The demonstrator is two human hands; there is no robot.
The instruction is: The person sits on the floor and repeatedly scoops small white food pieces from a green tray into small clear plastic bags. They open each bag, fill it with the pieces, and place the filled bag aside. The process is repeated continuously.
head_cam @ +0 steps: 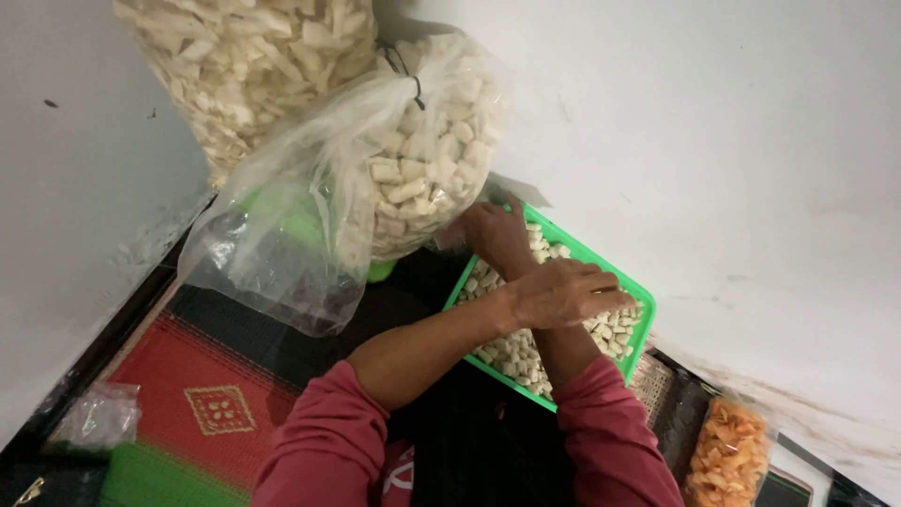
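Head view: a green tray of pale cracker pieces lies tilted on a dark mat beside a white wall. The arms cross over the tray. The left hand rests palm-down on the pieces at the tray's middle, fingers loosely curled and close together, holding nothing visible. The right hand sits at the tray's far corner; whether its fingers grip anything, I cannot tell. 2 clear bags stand just beyond the tray: a tied bag touching its far corner, and a larger bag behind that. An orange snack bag lies near the tray's right corner. A red mat lies left of the tray.
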